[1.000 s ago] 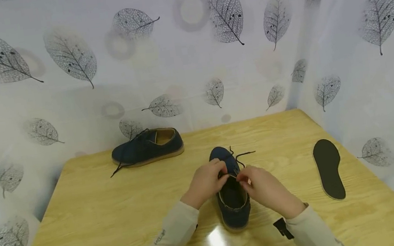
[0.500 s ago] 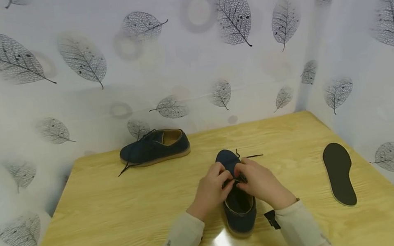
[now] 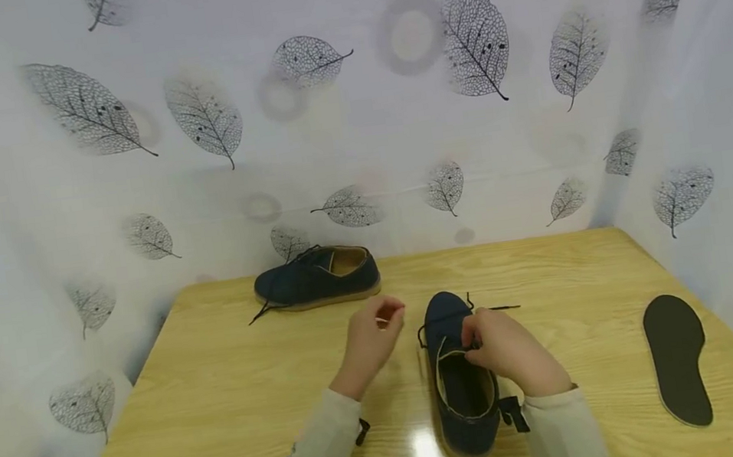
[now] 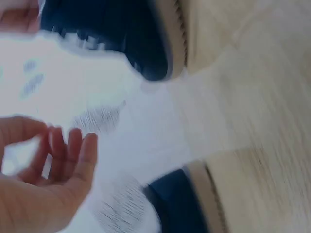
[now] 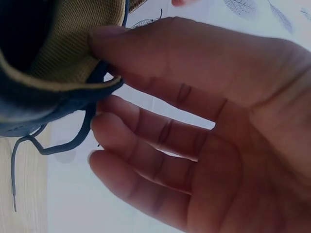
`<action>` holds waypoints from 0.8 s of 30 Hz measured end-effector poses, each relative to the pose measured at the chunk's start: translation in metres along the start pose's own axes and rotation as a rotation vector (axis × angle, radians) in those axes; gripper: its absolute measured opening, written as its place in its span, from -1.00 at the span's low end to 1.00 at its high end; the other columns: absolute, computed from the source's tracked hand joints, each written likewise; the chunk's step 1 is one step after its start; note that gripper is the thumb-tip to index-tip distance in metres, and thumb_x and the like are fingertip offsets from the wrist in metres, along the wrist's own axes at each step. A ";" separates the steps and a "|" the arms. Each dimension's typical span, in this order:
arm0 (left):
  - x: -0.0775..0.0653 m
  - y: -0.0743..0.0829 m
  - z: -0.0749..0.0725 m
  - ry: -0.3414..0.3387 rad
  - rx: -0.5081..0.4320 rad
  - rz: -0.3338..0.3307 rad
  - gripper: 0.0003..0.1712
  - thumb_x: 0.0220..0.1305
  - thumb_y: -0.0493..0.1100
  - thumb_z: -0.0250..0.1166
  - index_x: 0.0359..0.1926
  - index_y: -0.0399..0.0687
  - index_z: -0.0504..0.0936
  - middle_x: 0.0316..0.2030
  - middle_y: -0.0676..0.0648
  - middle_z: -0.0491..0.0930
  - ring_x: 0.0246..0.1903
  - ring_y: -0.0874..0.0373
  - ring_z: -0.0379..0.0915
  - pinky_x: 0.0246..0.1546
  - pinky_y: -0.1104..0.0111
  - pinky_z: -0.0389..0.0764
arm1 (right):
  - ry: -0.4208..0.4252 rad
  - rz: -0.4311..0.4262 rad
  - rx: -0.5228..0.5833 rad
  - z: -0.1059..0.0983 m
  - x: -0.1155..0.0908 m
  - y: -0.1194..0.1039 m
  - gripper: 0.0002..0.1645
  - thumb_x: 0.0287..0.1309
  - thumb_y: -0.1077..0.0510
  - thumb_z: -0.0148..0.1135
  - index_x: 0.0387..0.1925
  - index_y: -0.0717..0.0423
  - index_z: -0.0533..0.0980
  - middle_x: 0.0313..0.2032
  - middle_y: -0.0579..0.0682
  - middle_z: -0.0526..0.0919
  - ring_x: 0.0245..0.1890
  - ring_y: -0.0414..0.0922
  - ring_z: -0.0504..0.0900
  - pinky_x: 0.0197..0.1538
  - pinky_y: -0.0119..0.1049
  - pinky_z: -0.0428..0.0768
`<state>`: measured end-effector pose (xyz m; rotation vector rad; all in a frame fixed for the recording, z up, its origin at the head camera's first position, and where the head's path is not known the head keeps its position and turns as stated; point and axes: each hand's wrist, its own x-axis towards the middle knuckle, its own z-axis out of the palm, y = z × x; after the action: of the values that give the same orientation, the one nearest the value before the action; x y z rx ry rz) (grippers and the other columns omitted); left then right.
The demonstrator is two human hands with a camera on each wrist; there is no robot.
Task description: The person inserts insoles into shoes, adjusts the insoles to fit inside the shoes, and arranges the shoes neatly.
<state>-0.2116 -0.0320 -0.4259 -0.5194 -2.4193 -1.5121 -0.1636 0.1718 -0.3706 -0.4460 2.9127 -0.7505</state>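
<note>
A dark blue lace-up shoe (image 3: 446,314) stands on the table, toe pointing away from me. My right hand (image 3: 517,354) is at the right side of its opening. In the right wrist view, the thumb (image 5: 146,46) lies against the beige lining of the shoe's tongue (image 5: 80,34) and the index finger is behind it, pinching it. My left hand (image 3: 366,346) hovers left of the shoe, apart from it. Its fingers (image 4: 73,155) are loosely bent toward the thumb, with nothing seen between them. Loose lace ends (image 3: 505,307) stick out by the toe.
A second dark blue shoe (image 3: 311,280) sits at the back of the wooden table (image 3: 243,399), toe to the left. One dark insole (image 3: 678,361) lies at the right. A leaf-printed white curtain (image 3: 397,147) hangs behind and along the sides.
Both hands were together at the shoe's tongue and laces. The left hand has let go and moved left; the right stays at the shoe. The head view has shifted left.
</note>
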 end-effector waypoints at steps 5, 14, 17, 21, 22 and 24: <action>0.026 -0.013 -0.025 0.150 -0.319 -0.424 -0.79 0.33 -0.39 0.14 -0.06 -0.42 0.55 -0.26 -0.18 0.56 -0.34 0.13 0.51 -0.29 0.37 0.60 | 0.002 0.013 0.010 -0.001 -0.001 -0.001 -0.83 -0.05 0.37 0.39 -0.50 0.13 0.54 -0.49 -0.04 0.42 -0.52 -0.14 0.38 -0.40 -0.22 0.44; 0.070 -0.025 -0.020 0.204 -0.230 -0.527 -0.59 0.28 -0.35 0.13 0.15 -0.34 0.44 0.05 -0.25 0.43 0.00 -0.09 0.43 0.02 0.13 0.50 | 0.025 0.018 0.029 0.002 -0.002 0.000 -0.80 -0.08 0.38 0.41 -0.53 0.13 0.52 -0.48 -0.03 0.42 -0.49 -0.13 0.38 -0.38 -0.21 0.44; 0.078 -0.031 -0.009 0.119 -0.037 -0.518 -0.43 0.26 -0.29 0.15 0.28 -0.30 0.31 0.21 -0.31 0.29 0.17 -0.17 0.30 0.15 0.07 0.38 | 0.032 0.019 0.038 0.003 -0.003 -0.001 -0.79 -0.09 0.39 0.42 -0.54 0.13 0.52 -0.48 -0.03 0.42 -0.50 -0.13 0.38 -0.38 -0.22 0.44; 0.082 -0.040 0.004 0.031 0.190 -0.473 -0.34 0.30 -0.25 0.15 0.36 -0.37 0.18 0.23 -0.40 0.19 0.07 -0.32 0.36 0.09 -0.04 0.42 | 0.038 0.026 0.042 0.004 -0.004 -0.001 -0.77 -0.09 0.40 0.43 -0.54 0.13 0.51 -0.48 -0.04 0.41 -0.50 -0.14 0.37 -0.38 -0.22 0.44; 0.082 -0.042 0.007 0.026 0.236 -0.462 -0.35 0.31 -0.25 0.15 0.35 -0.38 0.18 0.22 -0.41 0.20 0.03 -0.34 0.37 0.05 -0.06 0.44 | 0.040 0.028 0.043 0.004 -0.004 0.000 -0.77 -0.09 0.40 0.43 -0.54 0.13 0.51 -0.48 -0.04 0.41 -0.50 -0.14 0.37 -0.39 -0.22 0.44; 0.083 -0.045 0.011 0.037 0.321 -0.434 -0.40 0.33 -0.26 0.15 0.31 -0.41 0.22 0.18 -0.42 0.24 -0.02 -0.36 0.40 0.00 -0.06 0.47 | 0.044 0.026 0.045 0.004 -0.004 0.001 -0.77 -0.09 0.40 0.43 -0.54 0.13 0.51 -0.49 -0.04 0.42 -0.50 -0.14 0.37 -0.39 -0.23 0.44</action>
<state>-0.3057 -0.0260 -0.4353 0.1061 -2.7917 -1.2088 -0.1597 0.1719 -0.3746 -0.3912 2.9294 -0.8301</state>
